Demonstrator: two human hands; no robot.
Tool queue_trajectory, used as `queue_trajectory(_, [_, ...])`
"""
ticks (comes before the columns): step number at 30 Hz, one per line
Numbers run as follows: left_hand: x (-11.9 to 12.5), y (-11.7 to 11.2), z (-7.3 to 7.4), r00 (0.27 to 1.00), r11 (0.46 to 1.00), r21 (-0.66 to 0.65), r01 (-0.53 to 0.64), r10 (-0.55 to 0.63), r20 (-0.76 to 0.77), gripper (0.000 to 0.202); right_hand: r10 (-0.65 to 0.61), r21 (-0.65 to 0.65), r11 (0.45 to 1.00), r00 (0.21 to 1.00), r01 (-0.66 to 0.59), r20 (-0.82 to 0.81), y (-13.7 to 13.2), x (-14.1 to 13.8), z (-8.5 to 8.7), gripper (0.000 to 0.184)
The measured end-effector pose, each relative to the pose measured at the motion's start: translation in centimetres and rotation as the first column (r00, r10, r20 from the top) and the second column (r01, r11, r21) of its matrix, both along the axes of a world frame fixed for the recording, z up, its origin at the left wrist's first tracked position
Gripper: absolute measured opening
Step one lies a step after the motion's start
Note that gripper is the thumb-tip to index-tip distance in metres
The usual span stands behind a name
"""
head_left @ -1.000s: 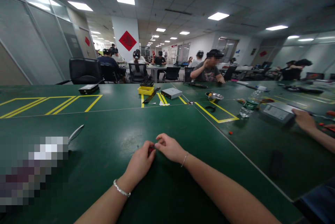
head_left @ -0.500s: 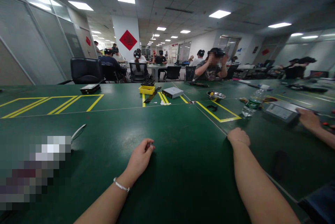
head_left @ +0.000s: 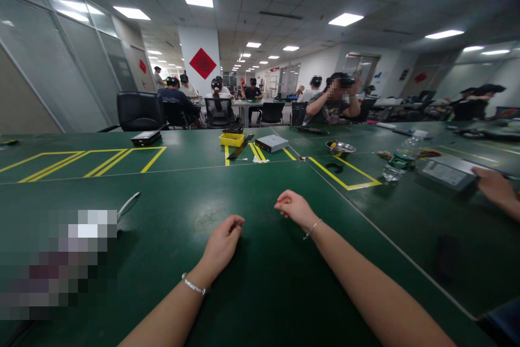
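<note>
My left hand (head_left: 222, 242) rests on the green table (head_left: 252, 293), fingers curled in a pinch round a tiny part that I cannot make out. A silver bracelet sits on that wrist. My right hand (head_left: 293, 208) hovers just right of it, a short gap apart, with fingertips pinched on a small reddish piece. Both forearms reach in from the bottom edge.
A metal tool (head_left: 129, 204) lies at the left by a blurred patch. Farther back are a yellow tray (head_left: 232, 139), a grey box (head_left: 272, 143), a metal bowl (head_left: 340, 147) and a water bottle (head_left: 398, 161). Another person's hand (head_left: 498, 187) rests at the right by a flat device.
My right hand left my left hand, swung out to the right across the table line, then came back towards the middle. My left hand stayed put.
</note>
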State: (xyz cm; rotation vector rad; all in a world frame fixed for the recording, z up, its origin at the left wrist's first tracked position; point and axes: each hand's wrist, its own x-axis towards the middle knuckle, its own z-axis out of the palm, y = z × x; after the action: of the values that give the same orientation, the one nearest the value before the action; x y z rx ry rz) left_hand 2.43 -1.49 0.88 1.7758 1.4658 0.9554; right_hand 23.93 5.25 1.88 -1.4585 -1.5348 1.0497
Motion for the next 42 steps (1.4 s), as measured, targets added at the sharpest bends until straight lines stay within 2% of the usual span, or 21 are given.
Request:
queue_trajectory(2, [0.0, -0.1, 0.1, 0.999, 1.000, 0.022, -0.007, 0.008, -0.046, 0.025, 0.129, -0.095, 0.985, 0.978, -0.146, -0.165, -1.2, -2.5, -0.1, 0.017])
queue_trajectory(5, [0.2, -0.2, 0.0, 0.997, 0.999, 0.046, 0.002, 0.002, -0.075, 0.027, 0.210, -0.180, 0.946, 0.932, -0.270, -0.297, -2.5, -4.4, -0.3, 0.012])
queue_trajectory(10, [0.3, 0.0, -0.3, 0.997, 0.998, 0.056, -0.008, 0.011, -0.070, 0.027, 0.220, -0.233, 0.906, 0.864, -0.353, -0.453, -2.7, -4.2, -0.7, 0.009])
queue_trajectory(14, [0.3, 0.0, -0.3, 0.996, 0.998, 0.059, -0.012, 0.017, -0.082, 0.021, 0.244, -0.245, 0.881, 0.833, -0.405, -0.496, -2.6, -3.9, -0.7, 0.013])
queue_trajectory(22, [0.1, 0.1, -0.5, 0.995, 0.997, 0.070, 0.012, -0.005, -0.104, 0.015, 0.244, -0.246, 0.886, 0.847, -0.393, -0.472, -2.6, -4.0, -0.8, 0.015])
queue_trajectory(30, [0.4, -0.2, -0.1, 0.997, 0.999, 0.049, 0.011, -0.007, -0.078, 0.028, 0.283, -0.221, 0.869, 0.812, -0.442, -0.510, -2.6, -3.8, -0.8, 0.021])
queue_trajectory(34, [0.4, -0.1, -0.3, 0.996, 0.998, 0.058, 0.023, -0.017, -0.091, 0.027, 0.284, -0.209, 0.882, 0.830, -0.423, -0.480, -2.6, -3.9, -0.8, 0.025])
queue_trajectory(38, [0.3, 0.0, -0.5, 0.994, 0.998, 0.050, 0.038, -0.032, -0.104, 0.022, 0.284, -0.138, 0.930, 0.903, -0.342, -0.324, -2.7, -4.5, -1.2, 0.018])
queue_trajectory(42, [0.3, -0.1, -0.3, 0.996, 0.999, 0.025, 0.043, -0.041, -0.082, 0.021, 0.272, 0.101, 0.958, 0.962, -0.267, -0.037, -3.5, -5.5, -1.2, 0.018])
